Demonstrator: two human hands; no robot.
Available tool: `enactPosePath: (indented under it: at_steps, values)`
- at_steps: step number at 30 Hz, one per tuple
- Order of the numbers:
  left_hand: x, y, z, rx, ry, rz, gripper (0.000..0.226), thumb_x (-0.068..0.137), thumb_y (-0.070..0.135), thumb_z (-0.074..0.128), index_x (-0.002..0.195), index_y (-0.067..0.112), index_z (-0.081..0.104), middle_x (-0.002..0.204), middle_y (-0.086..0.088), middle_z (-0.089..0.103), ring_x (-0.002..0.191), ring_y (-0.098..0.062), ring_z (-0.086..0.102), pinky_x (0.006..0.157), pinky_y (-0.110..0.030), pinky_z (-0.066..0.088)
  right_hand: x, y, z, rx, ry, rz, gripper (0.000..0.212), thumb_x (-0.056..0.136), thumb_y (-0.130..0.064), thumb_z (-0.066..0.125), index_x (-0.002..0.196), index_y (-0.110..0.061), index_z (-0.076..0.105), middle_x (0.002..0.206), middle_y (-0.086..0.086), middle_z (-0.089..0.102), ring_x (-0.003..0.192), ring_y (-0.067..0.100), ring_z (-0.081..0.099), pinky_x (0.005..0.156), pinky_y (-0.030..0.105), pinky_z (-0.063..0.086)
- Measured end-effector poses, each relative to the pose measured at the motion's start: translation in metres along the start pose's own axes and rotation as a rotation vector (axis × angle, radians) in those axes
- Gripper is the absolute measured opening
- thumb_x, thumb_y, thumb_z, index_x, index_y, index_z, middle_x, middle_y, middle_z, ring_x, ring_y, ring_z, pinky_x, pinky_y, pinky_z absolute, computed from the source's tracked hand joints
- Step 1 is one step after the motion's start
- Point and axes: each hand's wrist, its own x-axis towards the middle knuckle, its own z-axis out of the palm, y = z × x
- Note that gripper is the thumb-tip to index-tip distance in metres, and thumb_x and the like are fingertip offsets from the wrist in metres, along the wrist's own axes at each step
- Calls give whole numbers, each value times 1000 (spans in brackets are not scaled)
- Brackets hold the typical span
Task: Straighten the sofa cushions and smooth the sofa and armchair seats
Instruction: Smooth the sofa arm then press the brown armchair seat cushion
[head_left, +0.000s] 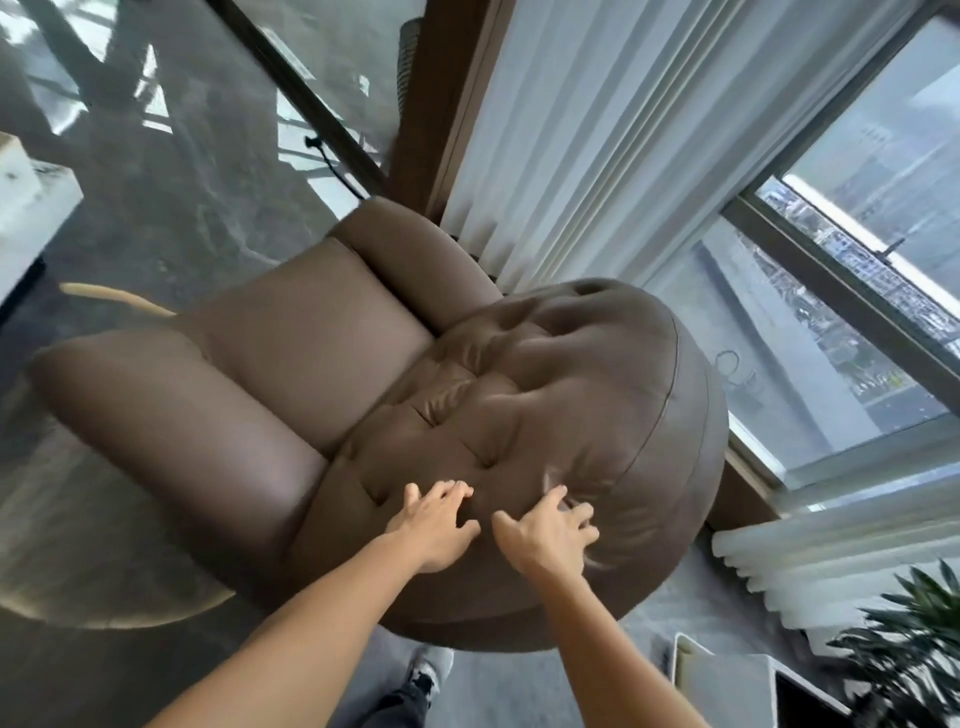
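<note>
Both bare hands are on the brown leather armchair (363, 374), which fills the middle of the tilted view, standing on a glossy dark marble floor (171, 171) beside the pale pleated curtains (597, 114) and the large dark-framed window (852, 291). The hands sit on the armchair's round, button-tufted back cushion (545, 405), the part nearest the camera, with the smooth flat seat (317, 338) beyond it between two padded armrests. The left hand (434, 525) lies on the tufted leather with fingers spread and slightly curled, thumb out to the side, clamped on nothing. The right hand (550, 535) is just beside it, thumb almost meeting the left thumb, its fingers splayed and digging into the leather, which puckers into small creases under the fingertips; it presses rather than grasps. Below the arms a shoe and a dark trouser leg show on the floor, and a green leafy potted plant (914, 639) stands at the lower right corner.
</note>
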Motion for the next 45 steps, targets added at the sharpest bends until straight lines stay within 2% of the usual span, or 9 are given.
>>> enactPosePath:
  at_steps: [3,8,14,17,22,28,35,41,45]
  values:
    - [-30,-30,-6,30,65,-5,69,75,80,25,126,35,37,135,11,40,122,-27,30,90,-48,43,-44,-18,19,12,-61,2,109,73,-63,51,153,-1,10,147,28,17,131,50,24,110,46,28]
    - [-70,-88,-25,61,193,-36,53,73,79,30,107,40,39,117,18,44,113,-21,34,85,-44,43,-101,-51,41,10,-219,-66,102,77,-67,41,147,4,20,138,25,24,125,42,28,103,45,42]
    - [-101,-156,-69,18,350,-161,39,78,72,31,94,38,42,115,13,56,113,-25,39,85,-44,45,-152,-78,50,62,-495,-390,95,71,-57,58,152,-17,27,153,18,22,135,37,39,108,38,41]
    - [-111,-179,-95,-36,398,-268,30,82,65,38,94,39,46,124,6,61,116,-30,44,97,-46,41,-155,-75,34,157,-268,-642,70,76,-46,58,141,-21,47,132,8,58,124,27,53,101,34,46]
    - [-133,-202,-134,-25,478,-420,58,75,74,31,117,41,53,139,6,52,127,-32,42,104,-46,36,-127,-71,3,-102,161,-862,64,80,-61,49,138,-35,47,132,0,52,121,28,42,100,42,40]
    - [-143,-192,-169,79,565,-401,63,72,77,30,122,46,53,142,11,51,128,-31,40,104,-48,36,-98,-68,2,-194,165,-873,87,69,-90,24,143,-46,31,151,0,35,138,31,22,113,55,17]
    - [-150,-180,-179,200,527,-370,68,75,80,24,135,52,38,151,18,35,141,-27,24,113,-61,10,-97,-79,22,-169,34,-834,89,60,-99,15,140,-61,7,161,-6,17,147,36,5,107,73,-7]
    - [-167,-189,-190,227,464,-399,62,83,74,27,139,50,36,154,15,32,143,-27,22,114,-60,11,-120,-93,36,-137,-7,-821,91,58,-100,11,140,-61,9,161,-3,16,146,39,6,104,74,-9]
    - [-155,-155,-185,252,562,-401,48,90,55,37,132,35,50,145,5,47,130,-30,39,106,-50,35,-111,-83,-1,-157,-147,-870,68,78,-82,31,140,-53,31,151,-5,36,139,29,29,110,61,21]
